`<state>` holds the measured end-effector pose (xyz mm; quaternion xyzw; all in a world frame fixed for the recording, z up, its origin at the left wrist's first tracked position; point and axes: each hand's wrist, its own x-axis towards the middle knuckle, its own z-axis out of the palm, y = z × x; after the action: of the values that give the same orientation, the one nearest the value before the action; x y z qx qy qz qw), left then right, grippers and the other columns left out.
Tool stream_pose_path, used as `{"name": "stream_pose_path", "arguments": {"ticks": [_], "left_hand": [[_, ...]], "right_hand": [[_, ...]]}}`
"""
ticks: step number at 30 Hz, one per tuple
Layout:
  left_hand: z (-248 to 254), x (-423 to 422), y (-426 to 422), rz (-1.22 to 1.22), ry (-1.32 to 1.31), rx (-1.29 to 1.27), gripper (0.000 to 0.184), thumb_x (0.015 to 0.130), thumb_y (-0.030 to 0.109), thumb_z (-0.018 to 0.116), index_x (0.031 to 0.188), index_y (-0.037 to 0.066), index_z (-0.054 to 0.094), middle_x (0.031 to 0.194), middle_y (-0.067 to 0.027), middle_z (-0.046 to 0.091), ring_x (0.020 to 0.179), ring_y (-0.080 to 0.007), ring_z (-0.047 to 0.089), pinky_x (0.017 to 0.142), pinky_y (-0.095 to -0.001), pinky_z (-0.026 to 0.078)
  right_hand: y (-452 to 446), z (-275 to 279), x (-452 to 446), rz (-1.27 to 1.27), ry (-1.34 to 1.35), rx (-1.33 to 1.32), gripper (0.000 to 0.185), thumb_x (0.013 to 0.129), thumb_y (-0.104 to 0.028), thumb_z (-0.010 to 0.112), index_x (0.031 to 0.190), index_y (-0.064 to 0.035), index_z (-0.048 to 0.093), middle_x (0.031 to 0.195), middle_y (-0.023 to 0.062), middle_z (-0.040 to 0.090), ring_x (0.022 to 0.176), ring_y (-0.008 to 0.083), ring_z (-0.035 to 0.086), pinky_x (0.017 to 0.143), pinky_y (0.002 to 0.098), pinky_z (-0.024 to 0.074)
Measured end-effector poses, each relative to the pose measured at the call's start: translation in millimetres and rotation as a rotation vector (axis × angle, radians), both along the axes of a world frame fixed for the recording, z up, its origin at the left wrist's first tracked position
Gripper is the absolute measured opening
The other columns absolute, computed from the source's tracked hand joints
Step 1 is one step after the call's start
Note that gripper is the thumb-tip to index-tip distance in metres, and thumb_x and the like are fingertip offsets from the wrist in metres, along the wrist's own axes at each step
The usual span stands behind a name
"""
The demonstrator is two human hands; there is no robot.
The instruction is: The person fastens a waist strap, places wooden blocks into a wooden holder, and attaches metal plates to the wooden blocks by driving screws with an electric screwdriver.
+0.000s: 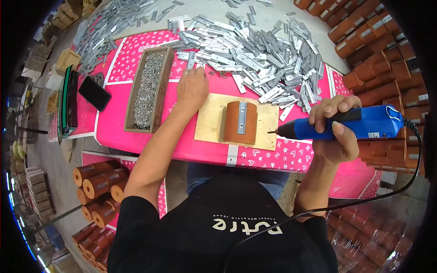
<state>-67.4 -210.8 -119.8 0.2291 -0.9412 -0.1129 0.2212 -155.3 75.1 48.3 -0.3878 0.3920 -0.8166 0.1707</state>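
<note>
My right hand [337, 127] is wrapped round a blue electric screwdriver [373, 122], its tip pointing left at the edge of a plywood board [208, 123]. On the board lies a reddish-brown curved wooden piece [249, 123] with a metal plate [242, 117] along its top. My left hand [193, 86] is up and left of the board, its fingers closed at a metal plate [190, 60] beside the pile. Whether the fingers grip that plate is hard to make out. A few dark screws [218, 74] lie just right of this hand.
A long wooden box [167, 68] of screws stands left of my left forearm, with a black phone [94, 93] farther left. Metal plates [255, 54] are heaped at the back. Brown wooden pieces [378, 68] are stacked right; more [102, 182] lie lower left. The screwdriver's cable [391, 193] crosses my front.
</note>
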Motion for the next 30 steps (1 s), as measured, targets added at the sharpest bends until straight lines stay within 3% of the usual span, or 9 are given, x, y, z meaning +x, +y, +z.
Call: {"name": "stream_pose_path", "arguments": {"ticks": [5, 8, 11, 14, 20, 23, 26, 29, 30], "left_hand": [[-8, 4, -10, 0.022, -0.039, 0.081, 0.021, 0.082, 0.011, 0.06, 0.101, 0.003, 0.062, 0.097, -0.019, 0.058, 0.095, -0.0365, 0.056, 0.081, -0.0464, 0.047], [-12, 0, -14, -0.004, -0.057, 0.089, 0.02, 0.081, 0.009, 0.059, 0.1, 0.005, 0.064, 0.096, -0.0175, 0.058, 0.095, -0.0352, 0.056, 0.081, -0.0453, 0.047], [0, 1, -8, -0.132, 0.017, 0.061, 0.021, 0.081, 0.005, 0.057, 0.1, 0.005, 0.065, 0.096, -0.0157, 0.057, 0.095, -0.0339, 0.056, 0.08, -0.0439, 0.048], [3, -5, -4, -0.328, -0.133, -0.102, 0.027, 0.081, 0.002, 0.054, 0.105, 0.006, 0.065, 0.096, -0.0142, 0.057, 0.097, -0.032, 0.055, 0.08, -0.0423, 0.048], [0, -26, -8, -0.329, -0.165, -0.13, 0.016, 0.081, 0.002, 0.052, 0.094, 0.005, 0.062, 0.097, -0.012, 0.055, 0.102, -0.0298, 0.053, 0.079, -0.0414, 0.049], [-4, -32, -7, -0.307, -0.07, -0.19, 0.011, 0.081, 0.007, 0.055, 0.087, 0.001, 0.061, 0.091, -0.0147, 0.057, 0.095, -0.0304, 0.056, 0.076, -0.0419, 0.051], [16, -18, 7, -0.235, 0.015, 0.037, 0.008, 0.082, 0.007, 0.057, 0.087, 0.001, 0.059, 0.087, -0.0145, 0.059, 0.086, -0.0281, 0.06, 0.072, -0.0375, 0.051], [56, 23, 38, -0.284, 0.178, 0.704, 0.009, 0.082, 0.006, 0.061, 0.087, 0.001, 0.057, 0.08, -0.0128, 0.061, 0.074, -0.0237, 0.063, 0.067, -0.0323, 0.05], [60, 37, 49, -0.348, 0.215, 0.745, 0.009, 0.082, 0.005, 0.062, 0.088, 0.001, 0.057, 0.079, -0.0114, 0.061, 0.072, -0.0213, 0.062, 0.066, -0.0308, 0.05]], "right_hand": [[-7, -2, 4, 0.006, 0.042, 0.044, 0.033, 0.072, -0.007, 0.059, 0.103, -0.0033, 0.047, 0.089, 0.0136, 0.057, 0.061, 0.018, 0.052, 0.067, 0.0358, 0.0457], [-6, -2, 7, -0.016, 0.024, 0.048, 0.033, 0.072, -0.008, 0.059, 0.102, -0.0031, 0.047, 0.088, 0.0136, 0.057, 0.061, 0.0181, 0.053, 0.066, 0.0353, 0.046], [-5, -3, 6, -0.038, 0.004, 0.02, 0.033, 0.071, -0.005, 0.059, 0.102, -0.002, 0.047, 0.087, 0.0171, 0.059, 0.059, 0.0193, 0.054, 0.066, 0.0358, 0.0494], [-3, -4, 7, -0.057, -0.023, 0.026, 0.034, 0.07, -0.004, 0.059, 0.101, -0.0013, 0.047, 0.086, 0.0189, 0.06, 0.059, 0.02, 0.056, 0.067, 0.0364, 0.0514], [-6, -4, 9, -0.035, -0.014, 0.06, 0.033, 0.071, -0.007, 0.059, 0.103, -0.0032, 0.048, 0.089, 0.0136, 0.058, 0.062, 0.018, 0.054, 0.067, 0.0352, 0.0464], [-8, -4, 10, -0.046, -0.043, 0.05, 0.033, 0.072, -0.007, 0.058, 0.103, -0.0032, 0.048, 0.09, 0.0133, 0.058, 0.062, 0.018, 0.053, 0.067, 0.0357, 0.0462], [-12, 2, 8, -0.046, -0.064, 0.013, 0.033, 0.073, -0.007, 0.058, 0.104, -0.0033, 0.048, 0.091, 0.0127, 0.059, 0.063, 0.0174, 0.052, 0.067, 0.0357, 0.0449], [-19, 10, 6, -0.029, -0.15, -0.072, 0.032, 0.073, -0.007, 0.057, 0.104, -0.0022, 0.051, 0.09, 0.0152, 0.061, 0.063, 0.0197, 0.054, 0.068, 0.0373, 0.0474], [-23, 11, 5, -0.016, -0.19, -0.103, 0.032, 0.074, -0.006, 0.057, 0.104, -0.0016, 0.052, 0.089, 0.0165, 0.062, 0.062, 0.0209, 0.056, 0.068, 0.0381, 0.049]]}}
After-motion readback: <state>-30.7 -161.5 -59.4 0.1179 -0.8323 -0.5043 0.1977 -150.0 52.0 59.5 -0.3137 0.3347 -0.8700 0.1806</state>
